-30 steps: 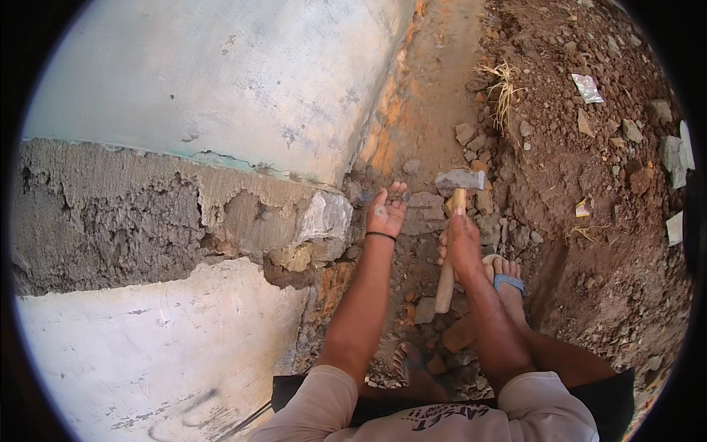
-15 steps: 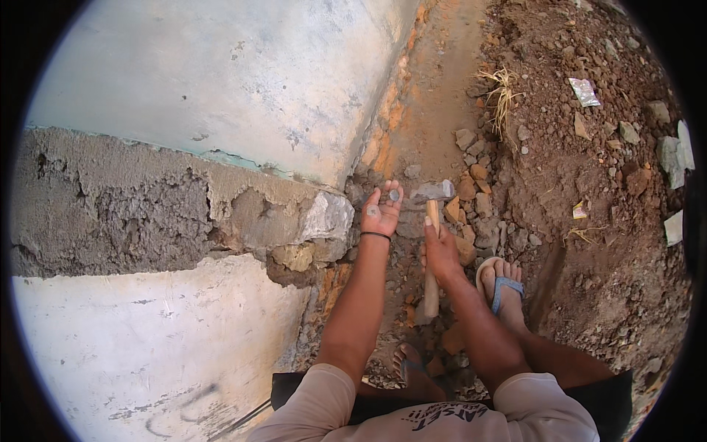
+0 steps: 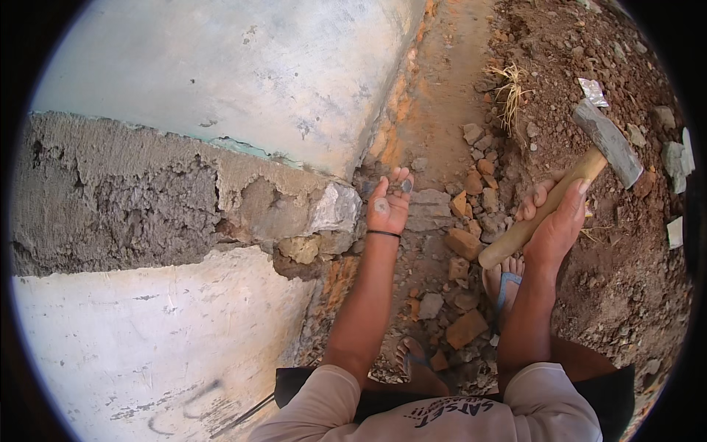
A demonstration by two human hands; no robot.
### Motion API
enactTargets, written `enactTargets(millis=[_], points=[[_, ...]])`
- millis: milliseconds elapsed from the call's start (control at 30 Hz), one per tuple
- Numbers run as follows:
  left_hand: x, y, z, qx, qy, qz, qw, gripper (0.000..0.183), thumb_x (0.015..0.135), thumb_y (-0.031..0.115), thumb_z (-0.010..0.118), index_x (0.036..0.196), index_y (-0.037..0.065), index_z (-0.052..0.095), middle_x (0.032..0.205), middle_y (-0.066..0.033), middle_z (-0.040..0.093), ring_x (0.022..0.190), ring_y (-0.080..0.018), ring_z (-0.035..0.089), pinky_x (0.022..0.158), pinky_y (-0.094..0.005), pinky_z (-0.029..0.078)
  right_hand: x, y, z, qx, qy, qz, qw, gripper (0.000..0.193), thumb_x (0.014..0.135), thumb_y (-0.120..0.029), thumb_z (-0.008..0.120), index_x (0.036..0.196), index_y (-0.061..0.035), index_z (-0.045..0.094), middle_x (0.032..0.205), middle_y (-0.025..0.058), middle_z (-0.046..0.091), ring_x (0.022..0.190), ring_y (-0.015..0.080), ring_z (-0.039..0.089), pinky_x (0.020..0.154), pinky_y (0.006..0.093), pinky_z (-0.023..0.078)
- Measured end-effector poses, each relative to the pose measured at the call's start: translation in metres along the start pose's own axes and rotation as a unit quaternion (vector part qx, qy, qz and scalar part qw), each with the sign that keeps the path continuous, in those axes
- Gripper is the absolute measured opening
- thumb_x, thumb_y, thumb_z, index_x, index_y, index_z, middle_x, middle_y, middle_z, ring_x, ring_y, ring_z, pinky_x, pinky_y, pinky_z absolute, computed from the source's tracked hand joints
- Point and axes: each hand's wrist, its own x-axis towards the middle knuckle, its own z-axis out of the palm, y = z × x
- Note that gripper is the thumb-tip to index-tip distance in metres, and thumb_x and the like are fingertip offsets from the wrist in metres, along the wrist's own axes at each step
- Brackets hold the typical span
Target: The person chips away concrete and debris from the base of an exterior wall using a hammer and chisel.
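My right hand is wrapped round the wooden handle of a sledgehammer, raised to the right. The hammer's grey metal head points up and to the right, over the soil. My left hand, with a black band at its wrist, is turned palm up beside the broken end of a concrete beam. Its fingers curl round a grey metal piece with a round end, seen nearly end-on; the rest of it is hidden. A pale round patch shows on the palm near the thumb.
A painted wall rises at the left, with another white wall section below the beam. Broken bricks and stones lie between my sandalled feet. Loose soil with rubble, dry grass and litter spreads to the right.
My right hand has swung the sledgehammer up and to the right, away from beside my left hand. The left hand stays by the beam end, its fingers more curled.
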Motion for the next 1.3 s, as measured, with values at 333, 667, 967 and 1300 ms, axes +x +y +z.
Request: enactTargets(millis=[333, 667, 967, 1300], points=[[0.002, -0.005, 0.001, 0.010, -0.042, -0.016, 0.999, 0.031, 0.104, 0.016, 0.051, 0.121, -0.009, 0.056, 0.124, -0.0217, 0.065, 0.122, -0.0321, 0.060, 0.110, -0.0478, 0.047, -0.070, 0.129, 0.016, -0.219, -0.251, 0.272, 0.903, 0.034, 0.107, -0.041, 0.047, 0.104, -0.0072, 0.049, 0.068, -0.0008, 0.049, 0.053, 0.0100, 0.047, 0.048, 0.0271, 0.043], [0.005, -0.012, 0.003, -0.045, 0.032, 0.026, 0.998, 0.034, 0.105, 0.015, 0.049, 0.127, -0.010, 0.053, 0.128, -0.0234, 0.062, 0.125, -0.0346, 0.057, 0.113, -0.0497, 0.044, -0.028, 0.025, 0.027, 0.200, 0.042, -0.132, 0.970, 0.041, 0.107, -0.046, 0.043, 0.106, -0.0045, 0.042, 0.071, 0.0054, 0.049, 0.057, 0.0129, 0.051, 0.052, 0.0299, 0.047], [-0.026, -0.034, -0.029, 0.062, 0.091, -0.043, 0.993, 0.034, 0.101, 0.016, 0.056, 0.127, -0.006, 0.052, 0.123, -0.0219, 0.065, 0.125, -0.0364, 0.057, 0.107, -0.0497, 0.045, -0.066, 0.156, -0.003, -0.153, -0.168, 0.255, 0.940, 0.036, 0.105, -0.042, 0.050, 0.101, -0.0069, 0.053, 0.065, 0.0000, 0.050, 0.047, 0.0107, 0.048, 0.043, 0.0275, 0.041], [0.000, -0.019, -0.025, 0.079, 0.033, -0.023, 0.996, 0.044, 0.106, 0.018, 0.047, 0.139, -0.009, 0.039, 0.140, -0.0224, 0.053, 0.140, -0.0375, 0.043, 0.119, -0.0514, 0.036, 0.013, 0.027, -0.015, 0.023, 0.049, 0.017, 0.998, 0.045, 0.106, -0.052, 0.040, 0.106, -0.0071, 0.046, 0.074, 0.0041, 0.048, 0.055, 0.0133, 0.048, 0.048, 0.0298, 0.043]])
